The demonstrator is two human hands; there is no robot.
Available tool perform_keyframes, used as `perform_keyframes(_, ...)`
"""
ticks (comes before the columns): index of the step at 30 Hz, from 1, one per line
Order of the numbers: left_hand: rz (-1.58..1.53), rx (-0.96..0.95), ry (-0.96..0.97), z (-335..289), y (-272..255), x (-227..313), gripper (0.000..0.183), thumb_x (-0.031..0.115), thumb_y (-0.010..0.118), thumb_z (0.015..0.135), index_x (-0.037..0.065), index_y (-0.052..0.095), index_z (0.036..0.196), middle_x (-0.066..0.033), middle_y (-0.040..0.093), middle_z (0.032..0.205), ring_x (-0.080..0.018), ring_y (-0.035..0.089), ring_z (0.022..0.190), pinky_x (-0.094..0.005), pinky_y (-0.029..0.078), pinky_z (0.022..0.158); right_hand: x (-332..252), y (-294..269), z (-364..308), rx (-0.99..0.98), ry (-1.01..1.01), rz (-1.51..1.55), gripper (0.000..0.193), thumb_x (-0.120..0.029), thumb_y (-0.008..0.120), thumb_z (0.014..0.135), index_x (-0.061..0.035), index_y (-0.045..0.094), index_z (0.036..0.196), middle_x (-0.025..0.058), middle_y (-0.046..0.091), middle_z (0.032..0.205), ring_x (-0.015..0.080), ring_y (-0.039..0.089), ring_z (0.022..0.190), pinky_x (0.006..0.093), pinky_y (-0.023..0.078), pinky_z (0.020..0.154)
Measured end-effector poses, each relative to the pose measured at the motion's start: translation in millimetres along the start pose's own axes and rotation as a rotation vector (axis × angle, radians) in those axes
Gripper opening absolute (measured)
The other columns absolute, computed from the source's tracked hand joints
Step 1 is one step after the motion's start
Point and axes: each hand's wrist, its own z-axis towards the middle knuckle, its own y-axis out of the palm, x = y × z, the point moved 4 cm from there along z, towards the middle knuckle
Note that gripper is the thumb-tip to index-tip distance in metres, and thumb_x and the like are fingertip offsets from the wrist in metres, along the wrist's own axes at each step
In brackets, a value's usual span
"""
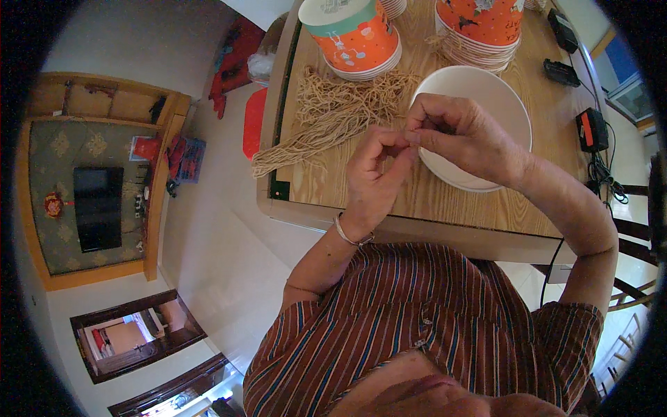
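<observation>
My left hand [379, 172] and my right hand [464, 135] meet at the fingertips over the near left rim of a large white paper bucket [497, 111]. Both are closed in a pinch; whatever lies between the fingers is too small to make out. The bucket stands on the wooden table with its open mouth toward me. Left of it spreads a loose bundle of beige twine strands [326, 128], its long ends trailing toward the table's left edge.
Behind the twine stands a stack of orange and green printed buckets [358, 45]. Another orange stack [479, 31] has twine round its lower rims. Black power adapters [592, 131] with cables lie along the right edge. A red stool [255, 125] stands beyond the table's left side.
</observation>
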Motion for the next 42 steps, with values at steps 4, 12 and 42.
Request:
perform_keyframes(4,0.13,0.042,0.075,-1,-2,6,0.013,-0.006,0.066,0.083,0.001,0.059,0.091,-0.0039,0.056,0.089,-0.0113,0.056,0.079,-0.0239,0.047,0.072,-2,-1,0,0.014,-0.037,0.046,0.015,-0.016,0.063,0.093,-0.0034,0.057,0.086,-0.0029,0.057,0.075,0.0038,0.053,0.072,0.0226,0.044,0.064)
perform_keyframes(12,0.478,0.047,0.424,-1,-2,22,0.018,-0.006,0.069,0.076,0.003,0.06,0.089,-0.0111,0.059,0.086,-0.0236,0.06,0.076,-0.0297,0.049,0.066,0,-4,-3,0.036,-0.087,-0.123,0.007,-0.008,0.059,0.093,-0.004,0.055,0.09,-0.0046,0.049,0.077,0.0028,0.044,0.072,0.0217,0.039,0.063)
perform_keyframes(42,0.075,-0.135,0.244,8,-7,-4,0.02,-0.01,0.07,0.075,0.004,0.061,0.086,-0.0051,0.056,0.096,-0.0155,0.056,0.09,-0.0268,0.046,0.08,-4,3,-1,0.092,-0.246,-0.112,0.02,-0.007,0.05,0.098,-0.0073,0.045,0.118,-0.0005,0.055,0.082,0.0048,0.051,0.083,0.022,0.041,0.073)
